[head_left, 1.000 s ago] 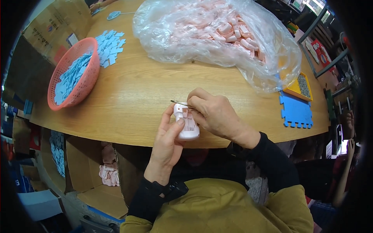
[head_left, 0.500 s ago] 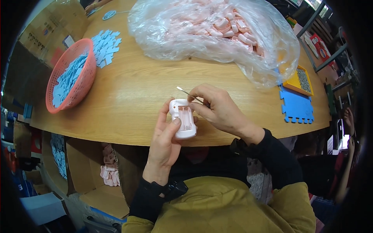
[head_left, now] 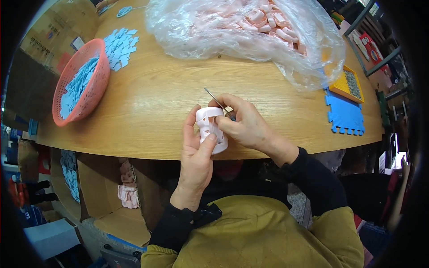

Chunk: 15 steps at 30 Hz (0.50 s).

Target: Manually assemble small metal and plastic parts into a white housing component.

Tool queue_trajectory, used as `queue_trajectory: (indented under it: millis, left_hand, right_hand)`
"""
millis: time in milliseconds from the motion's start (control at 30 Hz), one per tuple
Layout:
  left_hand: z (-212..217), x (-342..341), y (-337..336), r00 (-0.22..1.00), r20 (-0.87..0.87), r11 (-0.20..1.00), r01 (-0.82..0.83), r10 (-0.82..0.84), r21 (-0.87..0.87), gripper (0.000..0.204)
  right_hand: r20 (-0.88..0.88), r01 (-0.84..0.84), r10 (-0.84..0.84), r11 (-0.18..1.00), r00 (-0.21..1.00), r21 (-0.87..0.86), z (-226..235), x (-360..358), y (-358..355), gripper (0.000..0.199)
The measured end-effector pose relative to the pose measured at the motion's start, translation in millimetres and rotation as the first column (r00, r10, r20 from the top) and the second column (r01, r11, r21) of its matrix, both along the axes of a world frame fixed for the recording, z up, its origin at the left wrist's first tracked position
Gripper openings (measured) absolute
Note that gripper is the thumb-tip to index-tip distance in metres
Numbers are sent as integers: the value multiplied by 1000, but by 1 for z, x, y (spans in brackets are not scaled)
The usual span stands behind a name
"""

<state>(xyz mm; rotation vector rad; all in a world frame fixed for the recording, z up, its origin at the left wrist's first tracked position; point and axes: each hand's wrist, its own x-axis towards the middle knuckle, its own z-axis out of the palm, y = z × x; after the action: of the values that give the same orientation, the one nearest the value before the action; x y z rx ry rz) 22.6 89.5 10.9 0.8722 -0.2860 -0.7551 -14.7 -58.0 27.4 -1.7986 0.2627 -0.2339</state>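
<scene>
Over the near edge of the table, my left hand [head_left: 196,156] is closed round a pale pink plastic housing [head_left: 206,126], its thumb lying on the face. The housing has an open battery compartment [head_left: 218,137] turned up toward me. My right hand [head_left: 243,123] grips a thin metal tool [head_left: 213,96] with a slightly flattened tip, which points up and to the left, away from the housing. Its dark end is mostly hidden in the fingers. My right thumb and a fingertip press at the top of the compartment; whether they hold a small part there is hidden.
A clear plastic bag [head_left: 201,40] of pink housings [head_left: 257,18] lies at the back. At left stand a coral basket [head_left: 103,85] of light blue pieces and a loose blue pile [head_left: 120,49]. A yellow tray [head_left: 342,87] of small metal parts sits on a blue foam mat [head_left: 346,118] at right.
My right thumb has moved from the housing's upper edge into the top of the battery compartment. The tool now points more steeply upward. The view has shifted a little.
</scene>
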Motion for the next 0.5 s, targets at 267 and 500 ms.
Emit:
queue_trajectory:
  millis: [267,500]
  left_hand:
    - [-4,2,-7,994,109,999,30,-29,-13,61]
    - [-6,7,15,982,-79,983,-162,169,88,30]
  right_hand:
    - [93,72,-71,997,993,-4,-2,0,-1,23]
    - [186,28,-13,996,982,-79,-7,18,24,19]
